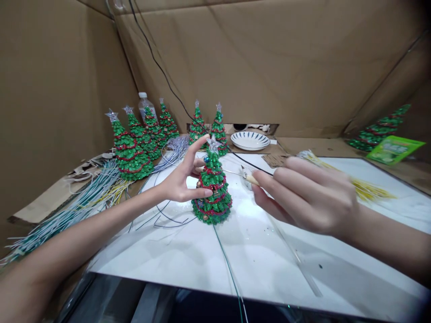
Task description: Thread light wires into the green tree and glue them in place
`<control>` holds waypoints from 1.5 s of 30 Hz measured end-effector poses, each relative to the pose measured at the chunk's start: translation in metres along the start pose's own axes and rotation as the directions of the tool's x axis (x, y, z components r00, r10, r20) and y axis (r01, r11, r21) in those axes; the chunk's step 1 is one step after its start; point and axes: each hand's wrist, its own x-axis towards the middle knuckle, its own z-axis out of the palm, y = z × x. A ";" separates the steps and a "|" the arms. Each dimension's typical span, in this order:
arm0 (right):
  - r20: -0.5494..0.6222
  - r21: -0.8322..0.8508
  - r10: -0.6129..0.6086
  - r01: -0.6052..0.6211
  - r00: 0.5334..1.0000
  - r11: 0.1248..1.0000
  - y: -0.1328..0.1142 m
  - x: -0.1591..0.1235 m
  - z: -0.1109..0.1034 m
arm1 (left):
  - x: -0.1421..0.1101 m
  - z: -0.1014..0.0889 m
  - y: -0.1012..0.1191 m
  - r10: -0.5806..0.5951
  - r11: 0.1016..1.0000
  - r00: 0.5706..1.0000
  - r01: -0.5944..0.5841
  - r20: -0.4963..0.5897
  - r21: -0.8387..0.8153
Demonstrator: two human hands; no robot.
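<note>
A small green Christmas tree figurine (pixel 215 193) stands upright on the white board, with red garlands, small coloured balls and a clear star. My left hand (pixel 183 179) grips it from the left, thumb against its front and index finger up beside the star; the other fingers are partly hidden behind it. In my right hand (pixel 306 197) is a slim tool with a pale handle (pixel 251 179), pinched between the fingers. Its thin metal tip points left and reaches the tree's upper right side. A black cord (pixel 242 160) runs to this hand; where it ends is hidden.
More trees (pixel 131 152) stand at the back left and back middle, one at far right. Bundles of wires (pixel 77 202) lie left, yellow ones (pixel 370 190) right. A plate (pixel 250 141), a bottle (pixel 147 104) and a green packet (pixel 393 149) sit near the cardboard walls.
</note>
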 end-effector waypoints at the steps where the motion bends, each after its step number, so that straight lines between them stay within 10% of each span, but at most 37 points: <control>1: -0.003 0.004 -0.002 0.002 1.000 1.000 0.000 -0.001 0.001 | 0.000 0.000 0.000 -0.001 1.000 1.000 0.001 -0.002 -0.003; 23: -0.026 0.096 -0.055 0.057 0.998 0.994 0.016 0.005 0.006 | -0.002 -0.001 0.001 -0.034 0.999 0.999 0.034 -0.001 0.009; 45: -0.070 0.306 0.277 -0.244 0.958 0.920 0.008 0.001 0.022 | -0.003 -0.001 0.005 -0.069 0.998 0.998 0.069 0.004 0.011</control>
